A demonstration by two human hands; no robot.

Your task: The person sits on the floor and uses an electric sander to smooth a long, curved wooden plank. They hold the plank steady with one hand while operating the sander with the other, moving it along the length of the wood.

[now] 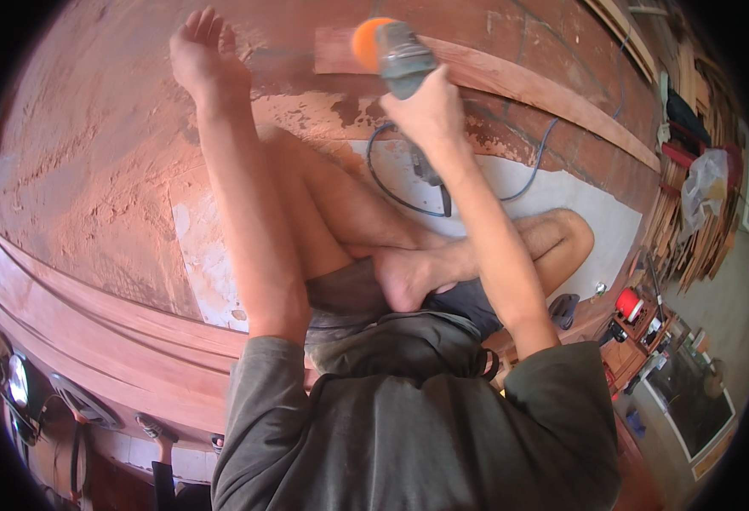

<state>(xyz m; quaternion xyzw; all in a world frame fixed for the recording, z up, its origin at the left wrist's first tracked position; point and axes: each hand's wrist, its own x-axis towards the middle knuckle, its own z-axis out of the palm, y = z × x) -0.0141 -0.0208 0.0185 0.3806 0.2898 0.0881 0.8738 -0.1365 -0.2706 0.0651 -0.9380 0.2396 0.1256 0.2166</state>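
In the head view, the person sits cross-legged on a pale sheet [591, 192], perhaps chosen to keep the legs off the reddish dust [94, 136] spread thickly to the left. The right hand [432, 111] is wrapped around the body of a power tool [407, 64], at the far side of the scene; that grip likely serves to steer its orange disc [368, 44]. The disc is over the left end of a long reddish plank [536, 85], but blur hides whether they touch. The plank lies beyond the knees, seemingly so the arm can reach along it. A dark cable [528, 180] loops loosely near the right forearm, which may leave slack for moving. The left hand [208, 64] is raised, empty as far as shows, its fingers loosely spread, well apart from the disc, presumably for balance or safety.
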